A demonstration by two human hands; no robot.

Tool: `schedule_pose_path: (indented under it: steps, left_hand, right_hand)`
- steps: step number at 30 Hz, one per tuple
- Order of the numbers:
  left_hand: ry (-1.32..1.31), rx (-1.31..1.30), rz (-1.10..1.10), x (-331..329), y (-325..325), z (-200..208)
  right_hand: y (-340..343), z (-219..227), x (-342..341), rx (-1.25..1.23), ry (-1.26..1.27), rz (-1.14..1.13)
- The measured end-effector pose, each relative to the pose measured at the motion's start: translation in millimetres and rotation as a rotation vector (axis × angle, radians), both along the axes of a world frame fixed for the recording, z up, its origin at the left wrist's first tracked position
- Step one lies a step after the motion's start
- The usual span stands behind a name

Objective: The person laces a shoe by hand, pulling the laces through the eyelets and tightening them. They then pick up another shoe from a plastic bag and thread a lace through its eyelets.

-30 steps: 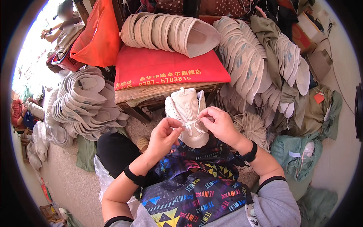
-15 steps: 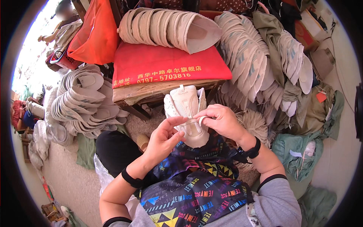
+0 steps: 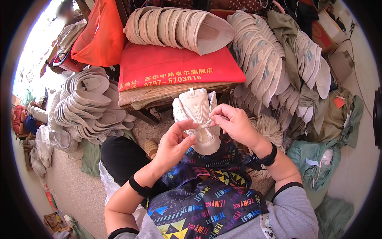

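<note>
A pale beige shoe upper (image 3: 205, 144) with a mesh tongue rests on my lap, its toe toward me. A light shoelace (image 3: 202, 126) runs across its lower throat. My right hand (image 3: 234, 124) is closed at the upper's right side, thumb and forefinger pinching the lace. At the left side, my left hand (image 3: 175, 143) has its thumb and forefinger apart, the fingertips by the lace's left part. Whether the left fingertips touch the lace is hard to make out.
Ahead stands a wooden stool (image 3: 135, 97) covered by a red bag (image 3: 175, 67), with a row of nested uppers (image 3: 171, 30) on it. Stacked uppers (image 3: 79, 107) lie left, and more hanging uppers (image 3: 260, 59) are at right. A bundle of laces (image 3: 267, 131) is beside my right forearm.
My right hand has drawn slightly right and up, and the loop of lace that stood out from its fingers no longer shows. My left hand has barely moved.
</note>
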State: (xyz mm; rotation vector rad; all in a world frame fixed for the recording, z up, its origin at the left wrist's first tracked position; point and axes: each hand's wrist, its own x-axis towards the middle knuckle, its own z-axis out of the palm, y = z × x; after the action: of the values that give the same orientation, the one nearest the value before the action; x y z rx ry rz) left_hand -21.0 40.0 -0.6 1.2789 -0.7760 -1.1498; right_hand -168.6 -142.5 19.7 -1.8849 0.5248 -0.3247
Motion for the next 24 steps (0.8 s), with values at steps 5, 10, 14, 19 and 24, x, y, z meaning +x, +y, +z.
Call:
schedule_pose_path:
  steps: [5, 10, 14, 19, 24]
  left_hand:
    - [0.04, -0.017, 0.019, -2, 0, 0]
    - [0.066, -0.002, 0.011, 0, 0, 1]
    - [0.051, 0.001, 0.0, 5, -2, 0]
    - [0.049, 0.014, -0.005, 7, -5, 0]
    - [0.075, 0.038, 0.007, 14, -9, -6]
  right_hand:
    - [5, -17, 4, 0.054, -0.031, -0.01]
    - [5, -9, 2, -0.54, -0.018, 0.023]
    - [6, -6, 5, -0.737, -0.014, 0.034]
    - [7, -11, 10, -0.716, 0.015, 0.041]
    - [7, -10, 14, -0.529, 0.087, 0.06]
